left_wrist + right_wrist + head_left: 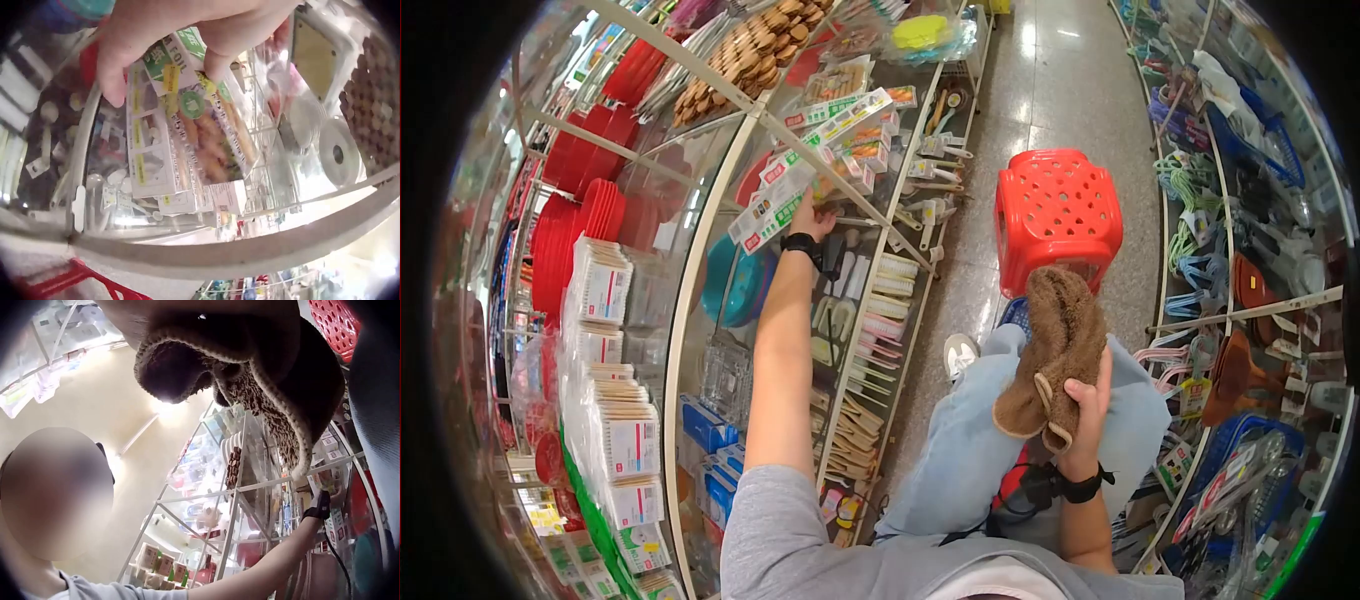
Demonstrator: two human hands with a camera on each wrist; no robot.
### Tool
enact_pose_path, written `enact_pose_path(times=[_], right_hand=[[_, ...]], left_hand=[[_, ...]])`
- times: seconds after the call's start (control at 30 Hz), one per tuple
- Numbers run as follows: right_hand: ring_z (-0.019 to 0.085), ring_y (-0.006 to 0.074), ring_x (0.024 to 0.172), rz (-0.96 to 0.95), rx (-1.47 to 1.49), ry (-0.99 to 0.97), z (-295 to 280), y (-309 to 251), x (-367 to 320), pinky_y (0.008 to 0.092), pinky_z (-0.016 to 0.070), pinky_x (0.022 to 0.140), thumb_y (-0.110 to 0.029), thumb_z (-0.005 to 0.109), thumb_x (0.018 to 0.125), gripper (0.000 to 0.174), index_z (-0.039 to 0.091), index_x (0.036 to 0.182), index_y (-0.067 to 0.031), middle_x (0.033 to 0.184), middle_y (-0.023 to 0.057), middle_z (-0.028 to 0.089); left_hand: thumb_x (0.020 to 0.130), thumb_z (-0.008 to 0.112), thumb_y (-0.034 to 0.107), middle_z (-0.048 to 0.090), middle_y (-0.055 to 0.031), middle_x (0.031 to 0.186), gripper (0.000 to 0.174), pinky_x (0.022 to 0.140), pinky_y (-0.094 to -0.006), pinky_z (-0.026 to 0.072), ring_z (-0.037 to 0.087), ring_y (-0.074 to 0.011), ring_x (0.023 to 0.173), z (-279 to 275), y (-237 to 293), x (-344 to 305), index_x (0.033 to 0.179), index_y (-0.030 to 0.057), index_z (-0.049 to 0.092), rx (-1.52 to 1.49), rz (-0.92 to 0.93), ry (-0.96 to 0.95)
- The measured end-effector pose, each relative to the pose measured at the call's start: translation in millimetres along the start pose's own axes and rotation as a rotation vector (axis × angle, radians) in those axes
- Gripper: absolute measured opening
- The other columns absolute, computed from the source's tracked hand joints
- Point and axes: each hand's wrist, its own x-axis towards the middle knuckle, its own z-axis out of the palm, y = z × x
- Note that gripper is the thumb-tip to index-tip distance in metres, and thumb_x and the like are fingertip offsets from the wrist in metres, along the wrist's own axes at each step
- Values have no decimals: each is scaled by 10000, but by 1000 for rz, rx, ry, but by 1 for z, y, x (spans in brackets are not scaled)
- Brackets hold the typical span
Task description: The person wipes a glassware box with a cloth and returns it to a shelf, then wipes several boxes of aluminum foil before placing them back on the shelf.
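Note:
In the left wrist view my left hand (187, 31) reaches over a box of foil (194, 119) printed with food pictures, thumb on one side and fingers on the other, gripping its upper end. From the head view that left hand (812, 218) is deep in the shelf, partly behind long white-and-green boxes (768, 218). My right hand (1088, 405) holds a folded brown plush cloth (1060, 330) with beige stitched edging above my lap. The cloth (275, 419) hangs below the fingers in the right wrist view.
A red plastic basket (1055, 215) with holes stands on the aisle floor (1025, 90) ahead of my knees. Metal shelf rails (840, 165) cross near my left forearm. Brushes (890, 300) hang along the shelf front, and hangers (1190, 210) line the right side.

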Motion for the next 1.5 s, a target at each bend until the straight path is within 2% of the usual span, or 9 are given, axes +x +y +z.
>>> enact_pose_path(times=[0.1, 0.13, 0.2, 0.27, 0.37, 0.47, 0.7, 1.37, 1.5], right_hand=[[515, 246, 1105, -17, -41, -2, -1, 6, 1, 339, 439, 937, -100, 470, 758, 660, 264, 1375, 7, 1274, 160, 450], [516, 245, 1105, -14, -43, -2, -1, 8, 1, 338, 440, 937, -98, 471, 756, 662, 263, 1376, 8, 1274, 160, 450], [516, 244, 1106, -16, -45, 7, 1, 10, 1, 337, 441, 936, -94, 470, 754, 664, 262, 1376, 9, 1278, 163, 448], [516, 244, 1108, -12, -56, 13, 3, 10, 3, 337, 442, 936, -92, 470, 753, 667, 260, 1378, 9, 1283, 164, 445], [515, 246, 1113, 8, -79, 24, 4, 8, 5, 338, 444, 935, -90, 470, 754, 673, 253, 1383, 8, 1290, 163, 442], [513, 247, 1116, 29, -74, 37, 5, 15, 7, 338, 446, 934, -84, 470, 754, 677, 250, 1388, 6, 1294, 161, 441], [510, 246, 1123, 39, -84, 12, 13, 23, 8, 341, 443, 941, -53, 471, 759, 678, 244, 1396, -4, 1304, 160, 435], [486, 233, 1146, 29, -155, -45, 20, 35, 8, 334, 411, 966, -45, 488, 770, 675, 245, 1398, -4, 1318, 146, 422], [492, 220, 1126, 0, -158, -71, 23, 34, 7, 321, 413, 949, -49, 483, 773, 655, 261, 1388, -2, 1301, 132, 434]], left_hand=[[863, 579, 33, 496, -136, 1120, 584, 777, -327, 519, 537, -202, 920, -29, 11, 57, 1376, 52, 300, 929, 771, -401], [814, 583, -66, 476, -138, 1194, 660, 789, -324, 532, 510, -206, 1026, -22, 18, 62, 1389, 68, 290, 898, 708, -306], [793, 641, 99, 547, -134, 1151, 582, 820, -308, 501, 567, -220, 991, -18, 25, 61, 1310, 20, 386, 526, 543, -401], [843, 596, 148, 564, -122, 1120, 464, 847, -358, 490, 578, -249, 989, -28, 20, 103, 1265, 39, 437, 875, 777, -321], [869, 558, 128, 551, -129, 1092, 361, 846, -406, 492, 566, -266, 955, 23, 30, 34, 1213, 65, 470, -318, 26, 103], [882, 548, 154, 545, -142, 1065, 284, 846, -425, 489, 542, -273, 942, 0, 5, 57, 1151, 71, 516, 433, 553, -497], [888, 548, 159, 506, -131, 1055, 229, 823, -438, 496, 514, -273, 939, 44, 24, 18, 1087, 48, 528, -138, 29, -168], [900, 539, 169, 576, -127, 944, 172, 810, -462, 515, 596, -278, 867, 70, 30, -85, 981, 18, 533, -192, 159, -457], [915, 467, 158, 534, -124, 974, 329, 857, -476, 506, 554, -256, 874, 5, 16, -75, 1204, 2, 455, -284, 177, -364]])
